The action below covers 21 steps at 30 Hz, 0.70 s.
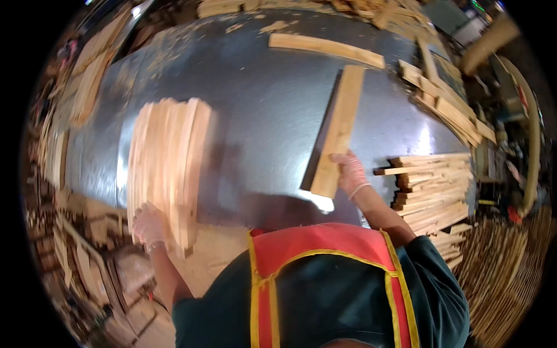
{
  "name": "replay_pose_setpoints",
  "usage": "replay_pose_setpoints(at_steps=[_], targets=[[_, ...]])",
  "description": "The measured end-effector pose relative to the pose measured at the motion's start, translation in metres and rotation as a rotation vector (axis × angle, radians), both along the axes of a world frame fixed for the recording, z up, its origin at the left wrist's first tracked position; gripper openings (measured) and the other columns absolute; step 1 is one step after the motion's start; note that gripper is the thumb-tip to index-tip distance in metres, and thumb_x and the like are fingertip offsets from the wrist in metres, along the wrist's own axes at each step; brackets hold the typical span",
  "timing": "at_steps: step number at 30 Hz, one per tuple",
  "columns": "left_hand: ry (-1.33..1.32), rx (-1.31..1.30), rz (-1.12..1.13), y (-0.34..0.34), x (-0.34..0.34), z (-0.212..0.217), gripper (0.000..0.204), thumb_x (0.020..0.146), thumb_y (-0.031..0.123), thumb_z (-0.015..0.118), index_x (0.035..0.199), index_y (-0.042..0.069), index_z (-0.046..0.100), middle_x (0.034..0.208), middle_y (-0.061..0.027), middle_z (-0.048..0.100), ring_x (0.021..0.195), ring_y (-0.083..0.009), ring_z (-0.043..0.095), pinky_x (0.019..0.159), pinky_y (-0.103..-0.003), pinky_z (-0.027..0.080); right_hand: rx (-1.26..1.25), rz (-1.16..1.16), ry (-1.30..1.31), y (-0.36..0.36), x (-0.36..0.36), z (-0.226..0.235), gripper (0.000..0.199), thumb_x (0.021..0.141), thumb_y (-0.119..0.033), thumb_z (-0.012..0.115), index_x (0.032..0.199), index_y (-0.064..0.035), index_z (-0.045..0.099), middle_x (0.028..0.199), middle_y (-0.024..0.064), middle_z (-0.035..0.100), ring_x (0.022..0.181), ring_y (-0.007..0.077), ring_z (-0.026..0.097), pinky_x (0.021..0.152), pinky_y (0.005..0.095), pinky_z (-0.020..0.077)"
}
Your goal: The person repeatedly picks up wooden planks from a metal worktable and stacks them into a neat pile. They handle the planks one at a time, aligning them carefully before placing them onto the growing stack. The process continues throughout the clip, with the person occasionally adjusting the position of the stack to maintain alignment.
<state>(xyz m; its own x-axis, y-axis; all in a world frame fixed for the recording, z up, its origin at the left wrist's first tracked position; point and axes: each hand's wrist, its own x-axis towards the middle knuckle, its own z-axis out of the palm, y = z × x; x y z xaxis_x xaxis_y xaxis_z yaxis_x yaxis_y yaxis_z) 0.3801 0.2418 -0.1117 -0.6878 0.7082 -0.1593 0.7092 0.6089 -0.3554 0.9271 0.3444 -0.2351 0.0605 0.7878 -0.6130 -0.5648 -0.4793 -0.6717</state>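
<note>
At the left, a bundle of light wooden strips [165, 145] lies side by side on the dark metal table [255, 98]. My gloved left hand [149, 224] rests against the bundle's near left corner, its slightly blurred fingers laid on the wood. Right of the middle, my gloved right hand [351, 174] grips a single flat plank [342, 124] near its close end, from the right edge. A dark shadow runs along the plank's left side; whether it is lifted off the metal I cannot tell.
A loose board [325, 49] lies beyond the plank. Stacked strips [432, 180] stand at the right edge, with crossed boards [444, 110] behind them. Wood scraps [278, 26] litter the far side. More lumber [96, 87] lines the left, and a thick hose [531, 133] hangs far right.
</note>
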Motion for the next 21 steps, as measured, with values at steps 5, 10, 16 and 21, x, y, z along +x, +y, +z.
replay_pose_setpoints(at_steps=[5,10,16,21], targets=[[-0.697,0.228,-0.55,0.078,0.168,-0.071,0.071,0.097,0.048,0.065,0.152,0.005,0.053,0.156,-0.0184,0.051,0.143,-0.0353,0.05,0.119,-0.046,0.04,0.019,0.153,-0.451,-0.034,-0.049,-0.047,0.047,0.09,-0.02,0.076,0.13,-0.0033,0.058,0.11,0.0168,0.069,0.098,0.0319,0.07,0.087,0.0466,0.0591],[-0.788,0.033,-0.583,0.143,0.32,-0.085,0.057,0.092,0.046,0.07,0.128,0.003,0.066,0.127,-0.019,0.067,0.117,-0.0399,0.066,0.1,-0.05,0.053,0.268,0.897,-0.44,-0.035,-0.067,0.068,0.055,0.087,-0.037,0.076,0.127,-0.0011,0.063,0.112,0.0162,0.07,0.106,0.0308,0.066,0.095,0.0403,0.0521],[-0.687,0.252,-0.374,0.108,0.26,-0.093,0.037,0.094,0.031,0.068,0.119,0.004,0.068,0.119,-0.0203,0.068,0.106,-0.0396,0.065,0.092,-0.047,0.053,0.336,0.473,-0.165,0.005,0.051,0.024,0.021,0.093,-0.021,0.069,0.105,-0.0038,0.066,0.093,0.0023,0.062,0.083,0.0118,0.056,0.074,0.0303,0.0478],[-0.242,0.352,-0.452,0.042,0.154,-0.083,0.066,0.094,0.042,0.064,0.144,0.0,0.058,0.142,-0.0265,0.06,0.13,-0.0448,0.057,0.109,-0.052,0.046,0.258,-0.344,0.089,0.041,0.242,0.03,0.011,0.092,-0.014,0.071,0.088,-0.0092,0.062,0.077,0.0042,0.058,0.065,0.0169,0.051,0.056,0.033,0.0429]])
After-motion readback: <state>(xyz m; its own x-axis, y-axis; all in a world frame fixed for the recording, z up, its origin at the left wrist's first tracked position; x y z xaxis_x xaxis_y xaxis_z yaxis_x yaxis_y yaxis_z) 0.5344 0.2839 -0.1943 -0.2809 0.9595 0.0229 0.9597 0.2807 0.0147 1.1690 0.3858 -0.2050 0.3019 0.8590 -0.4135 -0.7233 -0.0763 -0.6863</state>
